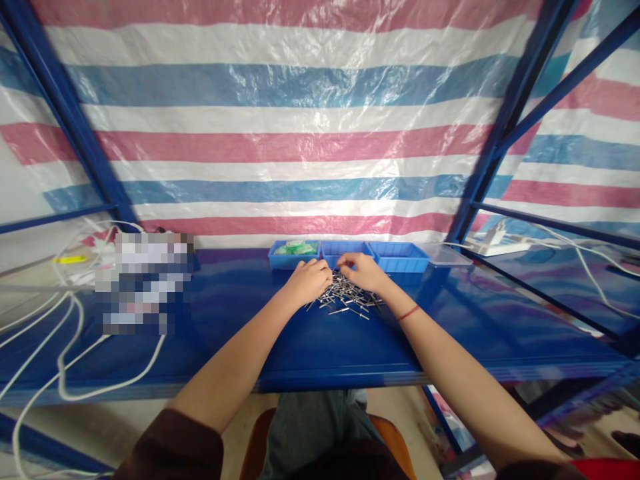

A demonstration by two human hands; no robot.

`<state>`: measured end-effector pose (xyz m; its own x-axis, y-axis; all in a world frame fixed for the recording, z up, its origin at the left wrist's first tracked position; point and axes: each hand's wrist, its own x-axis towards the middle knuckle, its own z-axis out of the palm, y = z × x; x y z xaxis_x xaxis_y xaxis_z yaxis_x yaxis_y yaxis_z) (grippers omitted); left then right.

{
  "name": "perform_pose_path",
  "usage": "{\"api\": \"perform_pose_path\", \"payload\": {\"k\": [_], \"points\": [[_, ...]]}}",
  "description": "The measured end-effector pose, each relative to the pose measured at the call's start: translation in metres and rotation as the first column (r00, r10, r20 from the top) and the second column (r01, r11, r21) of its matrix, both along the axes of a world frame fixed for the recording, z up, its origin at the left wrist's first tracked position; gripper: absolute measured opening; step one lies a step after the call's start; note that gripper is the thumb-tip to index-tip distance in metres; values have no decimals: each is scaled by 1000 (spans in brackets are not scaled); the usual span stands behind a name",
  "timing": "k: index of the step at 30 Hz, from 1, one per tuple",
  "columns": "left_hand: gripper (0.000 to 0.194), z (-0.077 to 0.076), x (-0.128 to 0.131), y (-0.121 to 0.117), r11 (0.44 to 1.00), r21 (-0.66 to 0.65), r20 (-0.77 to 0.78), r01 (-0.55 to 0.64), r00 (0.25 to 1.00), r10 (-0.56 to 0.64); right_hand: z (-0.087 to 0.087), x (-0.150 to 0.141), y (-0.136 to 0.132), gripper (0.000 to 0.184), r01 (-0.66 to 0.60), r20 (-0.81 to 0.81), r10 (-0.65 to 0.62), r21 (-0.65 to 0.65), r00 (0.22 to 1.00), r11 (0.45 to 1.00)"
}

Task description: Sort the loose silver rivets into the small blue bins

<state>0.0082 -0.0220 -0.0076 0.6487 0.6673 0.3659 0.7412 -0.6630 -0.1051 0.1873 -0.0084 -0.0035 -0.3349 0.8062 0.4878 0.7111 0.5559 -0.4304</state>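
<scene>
A loose pile of thin silver blind rivets [347, 295] lies on the blue tabletop, in front of three blue bins. My left hand [309, 280] rests at the pile's left edge, its fingers curled down and pressed together. On the other side, my right hand [363, 272] is over the back of the pile, thumb and fingers bent toward each other. Whatever either hand pinches is too small or hidden to make out. Just behind the hands is the middle blue bin [345, 248], partly covered by the right hand.
Green packets [296, 248] fill the left bin [278, 261]; the right bin [400, 259] adjoins the middle one. A clear plastic lid [450, 254] lies farther right. White cables [67, 347] trail over the left side, and a white power strip [500, 245] sits at the right.
</scene>
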Motion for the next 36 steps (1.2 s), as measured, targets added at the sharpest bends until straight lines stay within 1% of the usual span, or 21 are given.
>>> {"api": "perform_pose_path", "payload": {"k": [3, 5, 7, 9, 11, 13, 14, 16, 20, 26, 30, 36], "points": [[24, 3, -2, 2, 998, 59, 35, -32, 999, 30, 0, -1, -4, 19, -149, 57, 155, -90, 986, 985], [22, 4, -4, 5, 998, 54, 102, -12, 995, 7, -1, -2, -5, 20, -183, 37, 187, -103, 982, 978], [20, 4, -4, 8, 999, 18, 225, 37, 974, -40, -1, -2, -4, 20, -186, 4, 187, -100, 982, 978], [16, 2, -2, 10, 997, -33, 382, 77, 922, -59, -1, -2, -4, 21, -186, -51, 182, -101, 982, 977], [20, 0, -1, 12, 992, -83, 517, 98, 855, -41, 0, -2, -3, 23, -203, -129, 188, -110, 974, 973], [24, -1, 0, 12, 986, -117, 592, 121, 806, -29, 1, -2, -4, 27, -223, -200, 198, -112, 960, 968], [22, 0, 1, 12, 983, -122, 610, 133, 791, -31, 2, -3, -4, 28, -228, -227, 199, -112, 953, 967], [15, 1, 1, 10, 983, -112, 630, 148, 775, -45, 4, -3, -6, 31, -229, -262, 193, -116, 946, 966], [12, 4, 2, 9, 987, -75, 640, 142, 766, -62, 3, -3, -4, 30, -245, -318, 189, -146, 929, 958], [8, 5, 3, 9, 990, -36, 658, 139, 748, -81, -1, 3, 4, 25, -321, -409, 196, -263, 891, 910], [9, 6, 4, 7, 988, -6, 667, 153, 737, -110, 1, 3, 1, 26, -346, -473, 187, -275, 861, 897], [9, 9, 5, 4, 988, 0, 675, 155, 729, -115, 3, 0, -3, 30, -373, -561, 159, -290, 812, 882]]}}
